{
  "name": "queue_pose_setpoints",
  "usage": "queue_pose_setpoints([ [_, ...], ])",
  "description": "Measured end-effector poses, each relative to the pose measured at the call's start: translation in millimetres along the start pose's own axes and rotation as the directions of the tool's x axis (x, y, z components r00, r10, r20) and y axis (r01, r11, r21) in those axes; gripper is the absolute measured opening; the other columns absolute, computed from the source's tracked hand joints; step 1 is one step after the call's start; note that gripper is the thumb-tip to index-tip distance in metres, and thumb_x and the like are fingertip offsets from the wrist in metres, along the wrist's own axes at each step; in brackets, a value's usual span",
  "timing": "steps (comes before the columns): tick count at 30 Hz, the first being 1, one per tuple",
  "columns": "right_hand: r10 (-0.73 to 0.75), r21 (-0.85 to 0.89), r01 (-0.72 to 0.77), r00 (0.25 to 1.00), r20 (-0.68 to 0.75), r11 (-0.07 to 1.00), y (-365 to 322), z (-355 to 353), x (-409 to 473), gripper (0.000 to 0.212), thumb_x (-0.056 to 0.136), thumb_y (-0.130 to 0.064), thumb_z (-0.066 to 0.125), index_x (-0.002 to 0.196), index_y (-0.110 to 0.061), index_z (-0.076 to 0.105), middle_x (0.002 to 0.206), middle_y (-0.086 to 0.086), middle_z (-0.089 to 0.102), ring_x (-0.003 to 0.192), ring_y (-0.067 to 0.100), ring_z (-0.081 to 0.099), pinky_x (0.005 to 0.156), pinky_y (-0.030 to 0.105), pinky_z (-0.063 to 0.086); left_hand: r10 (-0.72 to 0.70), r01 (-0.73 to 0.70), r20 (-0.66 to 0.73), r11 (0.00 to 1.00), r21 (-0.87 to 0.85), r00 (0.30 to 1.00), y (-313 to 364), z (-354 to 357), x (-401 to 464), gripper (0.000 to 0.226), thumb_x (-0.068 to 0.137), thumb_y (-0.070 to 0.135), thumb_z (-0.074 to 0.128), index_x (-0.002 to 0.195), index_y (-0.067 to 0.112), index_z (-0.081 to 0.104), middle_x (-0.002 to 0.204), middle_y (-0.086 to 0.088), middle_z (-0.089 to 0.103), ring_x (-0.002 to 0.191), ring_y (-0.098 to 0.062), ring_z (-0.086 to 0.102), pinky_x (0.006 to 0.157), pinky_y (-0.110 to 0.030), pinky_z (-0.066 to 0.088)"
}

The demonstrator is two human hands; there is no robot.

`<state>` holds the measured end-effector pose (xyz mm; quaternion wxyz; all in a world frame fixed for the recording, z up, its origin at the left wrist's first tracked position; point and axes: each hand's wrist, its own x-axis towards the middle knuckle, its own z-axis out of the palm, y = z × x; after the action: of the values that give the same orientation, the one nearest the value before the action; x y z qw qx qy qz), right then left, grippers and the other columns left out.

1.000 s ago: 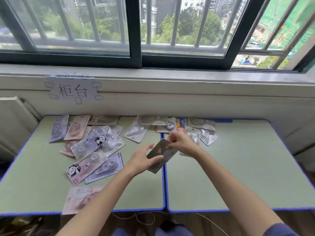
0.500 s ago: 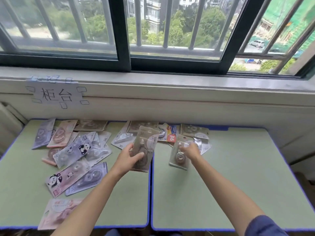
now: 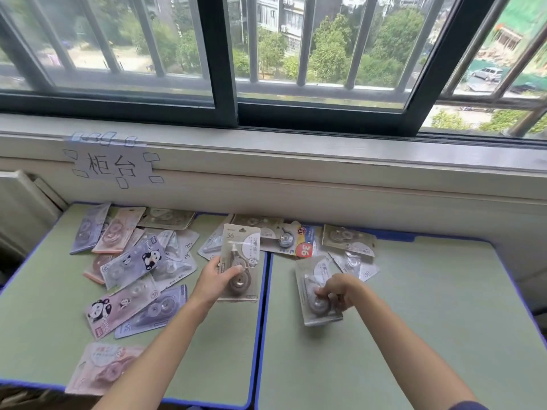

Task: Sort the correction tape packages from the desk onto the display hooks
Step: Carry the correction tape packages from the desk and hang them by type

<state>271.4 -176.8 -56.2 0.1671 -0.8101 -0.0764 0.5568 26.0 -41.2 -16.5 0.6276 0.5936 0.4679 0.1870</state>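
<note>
My left hand [image 3: 215, 282] grips a beige correction tape package [image 3: 241, 255] upright above the seam between the two desks, thumb across its front. My right hand [image 3: 337, 291] pinches a second grey-beige package [image 3: 313, 279] just above the right desk. Several more packages lie on the desks: a panda-print one [image 3: 131, 264], a pink panda one [image 3: 121, 309], a purple one [image 3: 154, 312], a pink one [image 3: 100, 366] near the front edge, and a red "36" one [image 3: 296, 241] at the back. No display hooks are in view.
Two green desks with blue edging [image 3: 429, 321] stand side by side under a window sill [image 3: 325, 155]. A paper sign [image 3: 111, 167] is taped to the wall. A white panel [image 3: 23, 208] stands at the left. Window bars rise behind.
Both hands held one package a second ago. Now the left holds that package upright, and the right has picked up a second package from the pile and drawn it nearer.
</note>
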Motion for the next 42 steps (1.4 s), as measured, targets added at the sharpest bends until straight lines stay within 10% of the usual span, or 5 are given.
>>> queue_pose_setpoints([
  [9, -0.55, 0.527, 0.395, 0.817, 0.173, 0.753, -55.3, 15.0, -71.1, 0.02, 0.089, 0.002, 0.06, 0.101, -0.014, 0.063, 0.095, 0.001, 0.07, 0.09, 0.016, 0.066, 0.089, 0.037, 0.052, 0.027, -0.029, -0.026, 0.996, -0.088, 0.999, 5.6, 14.4, 2.9, 0.013, 0.093, 0.023, 0.064, 0.105, 0.024, 0.059, 0.101, 0.001, 0.07, 0.092, -0.012, 0.066, 0.076, -0.023, 0.05],
  [18, -0.616, 0.164, 0.613, 0.787, -0.037, 0.773, -83.3, 65.6, -65.7, 0.027, 0.09, -0.03, 0.066, 0.081, -0.004, 0.065, 0.078, 0.009, 0.057, 0.075, 0.021, 0.058, 0.075, 0.034, 0.053, 0.021, -0.022, -0.023, 0.998, -0.061, 1.0, 9.3, 2.2, 6.3, 0.062, 0.064, 0.043, 0.088, 0.114, 0.018, 0.06, 0.107, -0.004, 0.072, 0.102, -0.023, 0.069, 0.095, -0.045, 0.053],
  [24, -0.307, 0.364, 0.377, 0.922, -0.236, 0.852, -84.9, 54.2, -20.0, 0.025, 0.095, -0.018, 0.056, 0.074, -0.013, 0.045, 0.071, 0.003, 0.039, 0.058, 0.014, 0.039, 0.055, 0.024, 0.038, -0.01, 0.002, -0.116, 0.998, -0.061, 0.993, 5.1, -22.2, -0.7, 0.078, 0.056, 0.049, 0.09, 0.119, 0.014, 0.06, 0.109, -0.005, 0.072, 0.102, -0.022, 0.068, 0.1, -0.046, 0.05],
  [31, -0.015, 0.922, -0.006, 1.0, 0.013, 0.387, -74.6, 42.7, 19.3, 0.05, 0.098, -0.006, 0.051, 0.145, -0.006, 0.036, 0.151, 0.014, 0.035, 0.136, 0.027, 0.04, 0.107, 0.04, 0.041, -0.032, 0.013, -0.19, 0.995, -0.097, 0.981, -5.3, -40.4, -12.3, 0.065, 0.062, 0.04, 0.09, 0.115, 0.014, 0.062, 0.106, -0.004, 0.074, 0.101, -0.021, 0.07, 0.1, -0.045, 0.05],
  [42, -0.042, 0.95, 0.219, 0.976, -0.215, 0.224, -65.5, 32.7, 23.1, 0.024, 0.095, -0.002, 0.054, 0.118, 0.006, 0.05, 0.128, 0.021, 0.055, 0.097, 0.027, 0.058, 0.096, 0.037, 0.05, 0.007, -0.024, -0.186, 0.996, -0.09, 0.982, -3.8, -31.0, -26.4, 0.087, 0.045, 0.062, 0.086, 0.116, 0.018, 0.061, 0.108, -0.002, 0.074, 0.101, -0.019, 0.07, 0.099, -0.046, 0.051],
])
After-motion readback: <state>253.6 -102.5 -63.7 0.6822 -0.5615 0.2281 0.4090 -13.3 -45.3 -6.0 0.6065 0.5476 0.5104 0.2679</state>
